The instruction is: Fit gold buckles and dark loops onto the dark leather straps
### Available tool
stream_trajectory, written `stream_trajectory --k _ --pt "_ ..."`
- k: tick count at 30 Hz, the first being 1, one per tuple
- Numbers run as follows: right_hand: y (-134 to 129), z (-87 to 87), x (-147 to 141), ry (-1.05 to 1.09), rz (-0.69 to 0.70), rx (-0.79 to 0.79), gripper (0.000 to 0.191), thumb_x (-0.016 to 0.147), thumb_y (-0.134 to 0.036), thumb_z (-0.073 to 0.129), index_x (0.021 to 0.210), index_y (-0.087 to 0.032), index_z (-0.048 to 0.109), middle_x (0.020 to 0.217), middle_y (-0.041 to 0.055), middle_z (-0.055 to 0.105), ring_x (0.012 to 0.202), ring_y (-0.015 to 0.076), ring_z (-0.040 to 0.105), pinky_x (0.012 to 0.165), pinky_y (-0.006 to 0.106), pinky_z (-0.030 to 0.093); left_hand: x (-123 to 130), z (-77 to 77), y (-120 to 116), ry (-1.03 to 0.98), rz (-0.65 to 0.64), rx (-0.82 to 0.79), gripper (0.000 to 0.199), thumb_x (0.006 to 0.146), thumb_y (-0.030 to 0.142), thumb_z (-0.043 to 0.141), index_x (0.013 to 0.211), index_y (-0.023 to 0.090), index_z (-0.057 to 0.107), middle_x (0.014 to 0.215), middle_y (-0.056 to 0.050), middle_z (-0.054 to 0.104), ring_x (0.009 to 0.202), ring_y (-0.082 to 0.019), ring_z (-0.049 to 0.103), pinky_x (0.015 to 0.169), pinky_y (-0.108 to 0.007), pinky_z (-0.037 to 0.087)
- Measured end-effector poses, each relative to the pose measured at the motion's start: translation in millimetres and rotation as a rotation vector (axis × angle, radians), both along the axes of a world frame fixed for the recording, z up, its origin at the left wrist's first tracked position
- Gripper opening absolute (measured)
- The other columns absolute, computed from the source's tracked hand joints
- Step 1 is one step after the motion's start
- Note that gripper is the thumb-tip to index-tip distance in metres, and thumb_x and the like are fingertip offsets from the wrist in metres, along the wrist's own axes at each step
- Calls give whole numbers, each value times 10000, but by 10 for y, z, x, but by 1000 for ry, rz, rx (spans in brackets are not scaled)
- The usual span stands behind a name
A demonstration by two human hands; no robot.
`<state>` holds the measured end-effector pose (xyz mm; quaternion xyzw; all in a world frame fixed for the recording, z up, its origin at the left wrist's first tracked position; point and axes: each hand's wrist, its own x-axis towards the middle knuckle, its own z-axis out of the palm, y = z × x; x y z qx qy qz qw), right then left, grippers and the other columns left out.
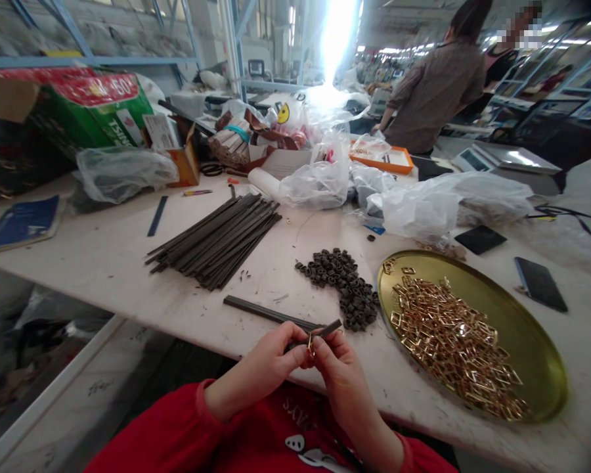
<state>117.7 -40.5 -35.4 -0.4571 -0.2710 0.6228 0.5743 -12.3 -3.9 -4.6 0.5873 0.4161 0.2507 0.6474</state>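
Close to the table's front edge, my left hand (279,351) and my right hand (343,368) meet with fingertips pinched together. Between them they grip a dark flat strip (331,327), whose end pokes out above the right fingers. A small gold metal buckle (310,344) sits at the thumbs, against the strip; whether the strip passes through it I cannot tell. Just beyond the hands lie a few long dark strips (261,310). Farther off is a pile of small dark loops (342,279). To the right, a round gold tray (532,355) holds a heap of gold buckles (453,335).
A stack of dark strips (217,240) lies left of centre. Plastic bags (418,203) and an orange box lid (381,156) crowd the back. A phone (540,284) rests at right, a blue booklet (20,223) at far left. A person (433,85) stands beyond the table.
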Motion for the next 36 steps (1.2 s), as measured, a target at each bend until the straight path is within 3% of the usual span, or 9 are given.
stream_trajectory --k 6,9,14,17,19,23,25,29,36 --pt "-21 16 -17 -159 7 52 182 780 -352 596 758 -175 556 625 -32 548 552 98 475 554 226 415 -12 -5 -37 13 51 24 191 812 320 510 726 150 518 671 9 586 636 -117 511 616 -228 396" --pt "-35 1 15 -339 -28 97 180 782 -349 583 774 -174 542 639 -18 554 568 116 499 555 243 430 -23 -49 -53 59 87 12 234 797 361 523 695 150 509 595 38 521 556 -97 442 553 -213 358" --pt "-73 -35 105 -876 -102 418 48 791 -235 566 757 -202 558 686 4 574 639 145 533 583 253 430 -35 -88 -56 136 117 7 273 774 409 535 682 157 483 574 59 448 540 -93 393 519 -204 330" --pt "-96 -9 146 -989 -57 540 63 811 -192 531 758 -205 563 686 8 570 646 146 529 589 251 420 -25 -46 -66 167 96 61 266 784 404 516 712 147 527 640 36 493 604 -106 426 558 -207 350" --pt "-109 36 180 -959 3 558 79 833 -208 504 864 -205 577 748 19 584 690 149 534 623 257 422 -17 -6 -75 171 47 63 273 794 409 493 748 147 555 657 32 513 603 -106 436 551 -205 352" --pt "-104 135 280 -726 185 483 290 919 -292 326 1073 -234 565 762 11 570 746 151 533 720 284 413 -9 50 -74 184 -15 -73 270 810 407 434 769 159 533 556 63 456 449 -81 376 430 -194 294" --pt "-78 163 322 -560 281 387 285 918 -328 342 1032 -243 588 725 -5 544 711 138 524 699 267 411 -5 56 -62 196 -18 -92 248 808 380 430 732 160 515 536 69 427 444 -77 360 424 -189 280" --pt "-8 164 347 -342 395 219 161 785 -356 599 875 -223 601 738 -23 534 685 122 499 624 223 399 11 12 -40 245 0 12 190 780 306 469 681 152 521 585 53 442 555 -92 399 503 -189 313" --pt "98 89 372 -440 386 126 176 744 -366 641 738 -192 615 720 -14 508 684 126 474 621 229 382 4 -135 -41 295 -44 107 145 781 238 443 698 157 529 637 39 502 624 -111 441 562 -201 326"
